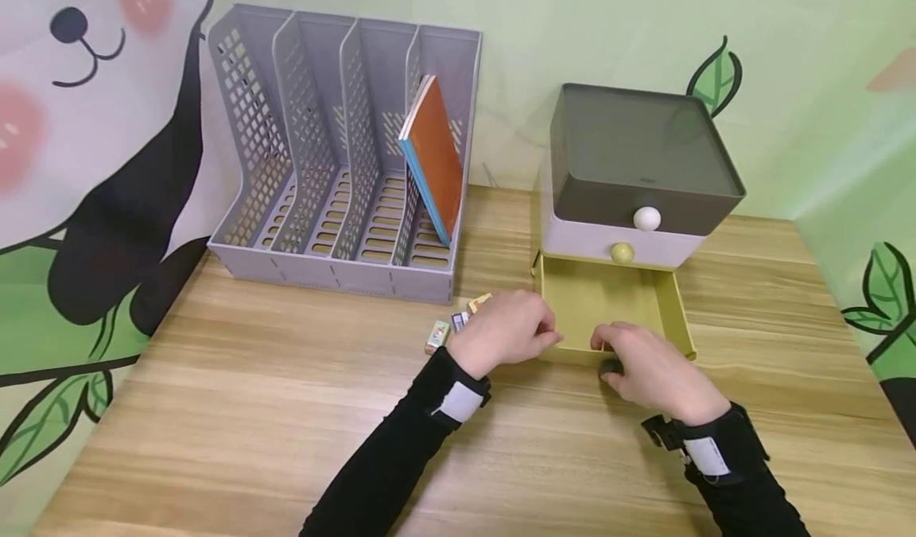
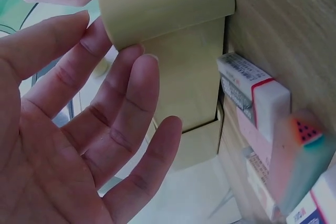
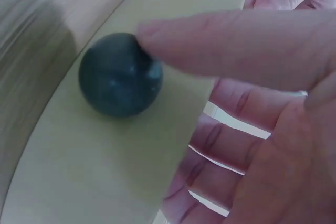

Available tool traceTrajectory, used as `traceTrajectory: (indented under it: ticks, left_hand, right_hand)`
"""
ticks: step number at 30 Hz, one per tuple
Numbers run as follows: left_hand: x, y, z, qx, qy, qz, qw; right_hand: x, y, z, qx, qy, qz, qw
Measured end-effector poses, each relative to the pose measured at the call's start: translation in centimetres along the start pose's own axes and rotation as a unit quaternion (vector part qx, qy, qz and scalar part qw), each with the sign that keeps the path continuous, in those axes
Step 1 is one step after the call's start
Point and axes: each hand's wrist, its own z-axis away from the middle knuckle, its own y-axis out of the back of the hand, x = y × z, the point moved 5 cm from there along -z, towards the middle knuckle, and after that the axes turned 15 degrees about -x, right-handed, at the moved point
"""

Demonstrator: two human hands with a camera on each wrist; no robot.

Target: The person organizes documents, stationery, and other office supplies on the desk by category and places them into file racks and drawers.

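A yellow drawer (image 1: 601, 298) stands pulled out at the bottom of a small stacked drawer box (image 1: 637, 179). My right hand (image 1: 658, 370) has its fingers hooked over the drawer's front edge. Its thumb touches the dark round knob (image 3: 121, 74) on the front panel. At the drawer's left front corner is my left hand (image 1: 504, 330), fingers loosely bent and holding nothing. In the left wrist view its fingertips (image 2: 143, 69) lie close to the drawer; contact is hard to tell. Several small erasers, among them one with a watermelon picture (image 2: 304, 132), lie beside the left hand.
A grey file rack (image 1: 336, 270) with several slots stands at the back left. Thin orange and blue books (image 1: 436, 155) lean in its right slot. Upper drawers bear a white knob (image 1: 647, 219) and a yellow knob (image 1: 622, 253). A printed wall backs the wooden table (image 1: 286, 410).
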Motion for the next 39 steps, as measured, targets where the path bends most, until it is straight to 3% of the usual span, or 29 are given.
traceTrajectory:
  ticks: [6,11,16,21,26,39]
  left_hand:
    - [-0.5,0.4,1.0,0.028,0.002,0.013,0.9995]
    - [-1.1,0.8,2.0,0.056,0.002,0.008,0.9984]
    - [-2.2,1.2,2.9,0.083,0.021,-0.002,0.9964]
    - [-3.2,1.7,4.3,0.105,0.039,-0.012,0.9936]
    - [-4.5,1.8,5.9,0.107,0.062,-0.01,0.9923]
    - [-7.1,0.8,8.3,0.051,0.112,-0.053,0.991]
  right_hand:
    - [-1.1,0.6,-0.3,0.062,0.037,-0.013,0.997]
    - [-2.6,1.4,-0.6,0.137,0.065,-0.021,0.988]
    - [-4.0,1.7,-1.3,0.18,0.085,-0.024,0.98]
    - [-4.9,1.7,-2.1,0.189,0.089,-0.032,0.977]
    - [-5.6,1.8,-2.9,0.189,0.1,-0.036,0.976]
    - [-6.7,1.3,-4.8,0.156,0.099,-0.014,0.983]
